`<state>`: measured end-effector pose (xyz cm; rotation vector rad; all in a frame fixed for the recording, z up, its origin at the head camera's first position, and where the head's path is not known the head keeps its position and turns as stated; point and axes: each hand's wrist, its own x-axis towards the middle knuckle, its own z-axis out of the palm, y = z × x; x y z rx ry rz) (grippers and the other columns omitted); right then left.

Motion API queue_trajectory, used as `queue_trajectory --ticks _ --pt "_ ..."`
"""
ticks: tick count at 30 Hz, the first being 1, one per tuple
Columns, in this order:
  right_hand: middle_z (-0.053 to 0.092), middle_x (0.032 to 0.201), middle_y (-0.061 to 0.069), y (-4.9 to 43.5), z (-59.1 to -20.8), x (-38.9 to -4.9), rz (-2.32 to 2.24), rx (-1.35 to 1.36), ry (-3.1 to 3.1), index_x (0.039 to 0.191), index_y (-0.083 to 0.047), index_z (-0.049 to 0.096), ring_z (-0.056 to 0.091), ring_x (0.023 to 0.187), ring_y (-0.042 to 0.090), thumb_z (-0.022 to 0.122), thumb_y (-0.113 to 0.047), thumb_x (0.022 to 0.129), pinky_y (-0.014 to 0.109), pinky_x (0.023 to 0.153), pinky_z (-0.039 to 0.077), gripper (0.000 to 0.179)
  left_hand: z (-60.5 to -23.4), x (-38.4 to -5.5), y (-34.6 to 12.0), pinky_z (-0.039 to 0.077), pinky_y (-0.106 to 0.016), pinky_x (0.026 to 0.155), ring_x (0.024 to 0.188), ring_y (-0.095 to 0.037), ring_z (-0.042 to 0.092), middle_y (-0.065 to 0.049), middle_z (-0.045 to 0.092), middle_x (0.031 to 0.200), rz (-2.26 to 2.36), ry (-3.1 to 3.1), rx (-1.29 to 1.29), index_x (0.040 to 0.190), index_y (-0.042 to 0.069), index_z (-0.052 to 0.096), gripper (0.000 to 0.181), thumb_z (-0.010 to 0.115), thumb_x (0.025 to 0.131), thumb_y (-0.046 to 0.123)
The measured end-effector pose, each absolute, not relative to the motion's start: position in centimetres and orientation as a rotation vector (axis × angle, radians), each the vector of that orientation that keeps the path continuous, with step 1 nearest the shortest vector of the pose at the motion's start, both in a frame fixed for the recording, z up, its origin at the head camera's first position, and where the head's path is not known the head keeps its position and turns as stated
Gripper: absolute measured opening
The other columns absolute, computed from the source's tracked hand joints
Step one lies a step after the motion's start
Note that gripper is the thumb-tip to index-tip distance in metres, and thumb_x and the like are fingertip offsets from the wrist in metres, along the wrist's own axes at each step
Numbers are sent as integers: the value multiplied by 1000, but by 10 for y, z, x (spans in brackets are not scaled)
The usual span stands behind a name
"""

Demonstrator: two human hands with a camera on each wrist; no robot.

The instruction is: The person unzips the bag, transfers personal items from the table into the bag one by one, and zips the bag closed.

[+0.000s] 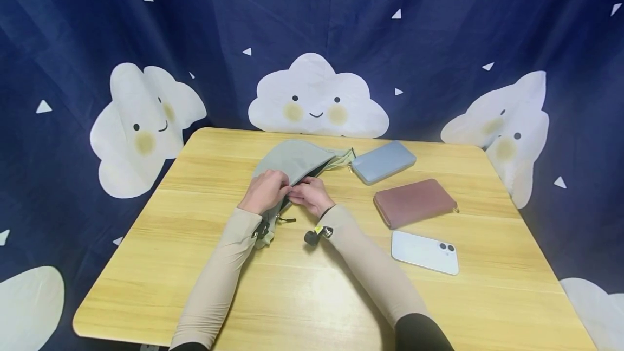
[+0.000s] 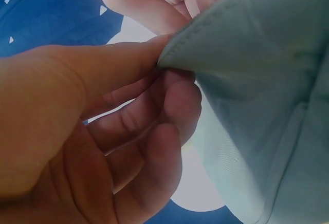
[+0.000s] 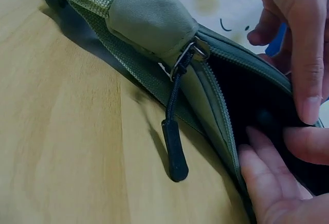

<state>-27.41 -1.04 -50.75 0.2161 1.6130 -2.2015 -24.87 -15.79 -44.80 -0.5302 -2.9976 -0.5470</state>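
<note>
1. Bag [image 1: 297,158] is set on the far middle of the bench [image 1: 170,264], left of the other things, with its mouth [image 3: 247,98] turned right, a side that seems chosen so the right hand can get in.
2. By the left hand [image 1: 265,191] the mouth's far edge is pinched between thumb and forefinger, apparently so that the soft cloth is held away from the other edge; its other fingers are loosely bent.
3. The right hand's [image 1: 314,195] fingers [image 3: 262,167] are laid fairly straight inside the mouth, against the near edge, probably to spread it; nothing is seen gripped, and what lies deeper cannot be told.
4. The zip [image 3: 226,116] is undone, its pull [image 3: 176,152] left hanging at the near end, out of the way.
5. A blue wallet [image 1: 384,161], a red wallet [image 1: 414,202] and a phone [image 1: 424,252] are ranged far to near on the right, seemingly for easy reach.
</note>
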Motion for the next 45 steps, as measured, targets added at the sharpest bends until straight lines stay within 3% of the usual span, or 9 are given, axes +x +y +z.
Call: queue_trajectory --ticks 5,13,22,26,35,45 --pt "64 129 33 -15 -508 -275 -2216 198 1601 137 13 49 75 105 31 60 17 90 37 92 60 48 -447 -248 -156 51 -43 65 71 -20 64 0 70 73 -548 -2992 -527 72 16 70 22 75 93 18" --pt "59 135 33 -19 -509 -275 -2256 198 1586 138 14 45 65 124 39 56 20 90 40 100 56 50 -446 -248 -155 51 -43 64 69 -21 62 -1 70 73 -547 -2988 -526 71 16 69 24 74 94 17" --pt "67 114 23 -23 -514 -275 -2260 250 1611 131 13 47 74 100 27 60 19 89 36 91 61 44 -445 -246 -154 47 -38 61 67 -19 60 0 69 71 -544 -2994 -537 70 15 69 25 74 94 19" --pt "67 117 25 -19 -512 -274 -2240 225 1613 132 13 47 75 100 27 61 18 89 36 91 60 45 -446 -247 -154 49 -39 62 68 -19 60 0 69 72 -555 -2992 -544 69 16 69 26 74 94 20" --pt "57 141 32 -2 -500 -272 -2133 108 1536 138 17 50 65 123 31 51 17 95 41 112 49 43 -447 -248 -154 51 -40 65 72 -19 64 0 73 77 -587 -2997 -536 75 15 73 21 75 95 22" --pt "43 151 40 14 -496 -270 -2127 82 1371 147 20 35 44 147 45 39 16 99 45 122 37 48 -449 -251 -160 50 -40 64 72 -18 65 1 73 78 -567 -2989 -559 76 15 74 19 75 94 21"
